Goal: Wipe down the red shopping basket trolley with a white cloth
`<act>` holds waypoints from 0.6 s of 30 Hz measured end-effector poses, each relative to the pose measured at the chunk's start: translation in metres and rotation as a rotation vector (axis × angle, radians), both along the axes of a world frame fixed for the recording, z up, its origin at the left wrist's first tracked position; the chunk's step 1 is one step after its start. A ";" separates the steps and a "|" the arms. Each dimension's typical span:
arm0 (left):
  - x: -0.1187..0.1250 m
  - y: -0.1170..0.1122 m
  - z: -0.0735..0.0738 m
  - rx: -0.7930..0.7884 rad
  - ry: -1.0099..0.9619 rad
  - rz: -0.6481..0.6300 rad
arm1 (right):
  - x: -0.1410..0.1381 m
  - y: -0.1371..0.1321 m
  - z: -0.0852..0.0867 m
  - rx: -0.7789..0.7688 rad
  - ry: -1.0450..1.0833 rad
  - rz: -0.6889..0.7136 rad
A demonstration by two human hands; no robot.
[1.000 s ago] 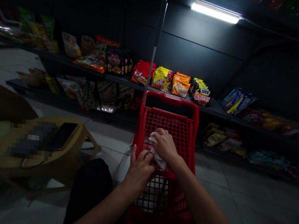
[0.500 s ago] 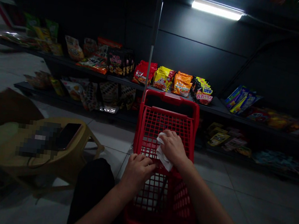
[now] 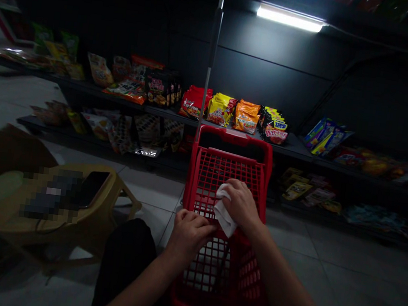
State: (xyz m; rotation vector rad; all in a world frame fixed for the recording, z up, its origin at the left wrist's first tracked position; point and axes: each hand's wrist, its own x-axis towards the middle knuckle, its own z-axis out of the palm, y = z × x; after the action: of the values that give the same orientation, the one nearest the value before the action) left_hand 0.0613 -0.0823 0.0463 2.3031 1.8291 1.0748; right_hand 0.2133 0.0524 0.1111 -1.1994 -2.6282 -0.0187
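A red plastic shopping basket (image 3: 263, 200) with grid walls stands in front of me, its upper frame tilted toward the shelves. My right hand (image 3: 240, 204) is closed around a white cloth or tissue (image 3: 224, 218) over the grid panel. Part of the cloth hangs below the fingers. Lower and to the left, my left hand (image 3: 192, 231) has its fingers curled over the edge of the basket's crossbar. The undersides of those fingers are hidden.
On the left, a yellowish stool (image 3: 109, 196) carries a phone (image 3: 91, 189) and a blurred-out item. Dark shelves (image 3: 298, 143) with snack packets (image 3: 247, 116) run behind the basket. A thin metal pole (image 3: 214, 40) rises at the basket's left, and a lamp (image 3: 290, 18) glows above.
My right hand and the cloth have shifted slightly right and down. My left hand keeps its place on the basket, its fingers reaching a little farther right.
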 end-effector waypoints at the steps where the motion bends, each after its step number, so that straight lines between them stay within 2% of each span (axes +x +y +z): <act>1: 0.000 0.000 0.000 -0.010 -0.003 -0.001 | 0.010 0.000 -0.002 0.004 0.001 -0.015; 5: 0.000 0.000 0.000 -0.027 -0.029 -0.007 | 0.051 0.001 -0.009 0.011 -0.021 -0.090; 8: 0.001 0.001 0.000 -0.033 -0.034 -0.014 | 0.064 0.000 -0.011 0.015 -0.014 -0.177; 15: 0.002 0.003 0.003 -0.052 -0.001 -0.009 | 0.037 -0.001 -0.020 0.022 0.025 -0.122; 18: 0.001 0.005 0.004 -0.069 0.015 -0.008 | 0.035 0.001 -0.019 0.016 0.031 -0.113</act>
State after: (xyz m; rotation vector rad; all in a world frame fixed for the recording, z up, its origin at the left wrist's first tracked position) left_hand 0.0618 -0.0773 0.0499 2.2844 1.8295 0.9791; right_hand 0.2481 0.0539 0.0917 -1.3306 -2.5261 -0.0408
